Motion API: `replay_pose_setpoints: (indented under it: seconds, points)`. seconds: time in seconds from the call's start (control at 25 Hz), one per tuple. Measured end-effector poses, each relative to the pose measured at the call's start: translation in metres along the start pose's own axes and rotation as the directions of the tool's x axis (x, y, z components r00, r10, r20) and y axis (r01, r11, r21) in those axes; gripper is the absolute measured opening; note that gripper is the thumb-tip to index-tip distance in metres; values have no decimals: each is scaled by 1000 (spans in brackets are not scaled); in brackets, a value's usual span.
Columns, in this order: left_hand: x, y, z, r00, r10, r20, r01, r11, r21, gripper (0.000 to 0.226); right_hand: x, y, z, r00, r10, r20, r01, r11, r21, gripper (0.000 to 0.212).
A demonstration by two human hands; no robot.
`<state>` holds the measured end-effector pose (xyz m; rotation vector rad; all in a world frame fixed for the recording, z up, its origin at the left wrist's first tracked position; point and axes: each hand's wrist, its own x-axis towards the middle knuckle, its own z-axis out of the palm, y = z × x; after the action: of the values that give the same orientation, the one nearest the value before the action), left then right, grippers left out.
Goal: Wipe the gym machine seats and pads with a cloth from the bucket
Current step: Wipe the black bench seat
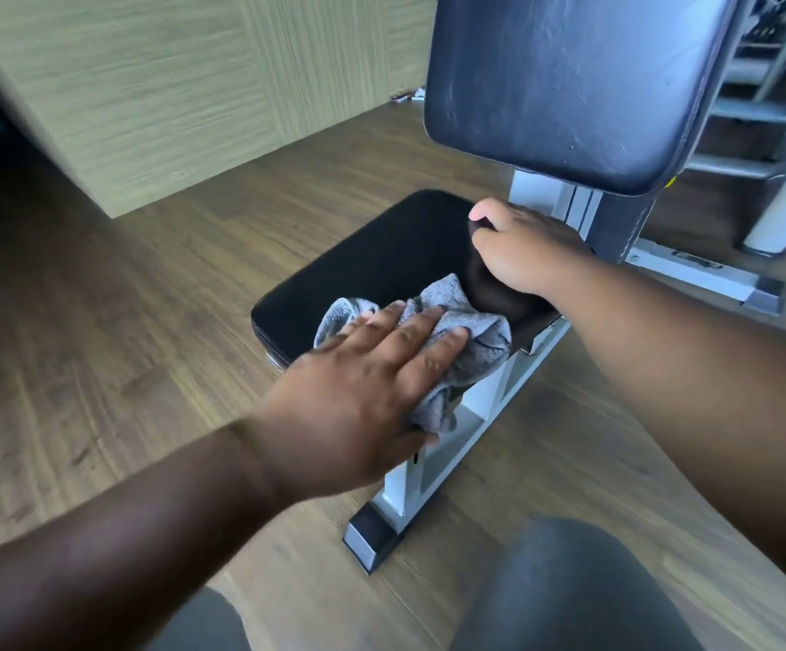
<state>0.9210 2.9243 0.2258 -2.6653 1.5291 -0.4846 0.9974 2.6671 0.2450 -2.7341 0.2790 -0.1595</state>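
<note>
I see bare seat left of cloth | back pad blocks far side | right hand occupies seat's right rear.

crumpled grey cloth on black seat, upright back pad behind

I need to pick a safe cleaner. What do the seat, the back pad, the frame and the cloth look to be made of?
Seat: smooth black vinyl or leather-like cover, glossy, reflecting light.
Back pad: the same sort of cover, duller, with pale scuffs.
Frame: probably painted metal, white square tubing with dark end caps.
Cloth: grey, fuzzy and crumpled, likely microfibre or terry.
</note>
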Motion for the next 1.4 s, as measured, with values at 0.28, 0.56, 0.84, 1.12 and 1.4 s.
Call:
replay_pose_setpoints:
  seconds: [0.28, 0.56, 0.84, 1.12, 1.4]
  points:
    - [-32, -4, 0, 972, -236, 7, 235, 962, -138, 91, -4, 0, -3, 1000, 12, 4, -12, 999, 35, 31]
    - [48, 15, -17, 898, -282, 337, 328, 941, -86, 94, 0, 4, -5, 994, 93, 53, -103, 968, 231, 38]
    - [99, 7, -27, 895, -224, 386, 368, 860, -355, 95, 8, 9, -5, 990, 117, 75, -138, 870, 472, 33]
    - [46, -73, 0, 675, -699, 235, 728, 582, -362, 59, -45, -38, -4, 988, -150, -31, 151, 988, 24, 55]
    - [46, -81, 8, 665, -704, 248, 727, 535, -431, 63, -106, -31, 37, 843, -509, -174, 493, 860, -129, 49]
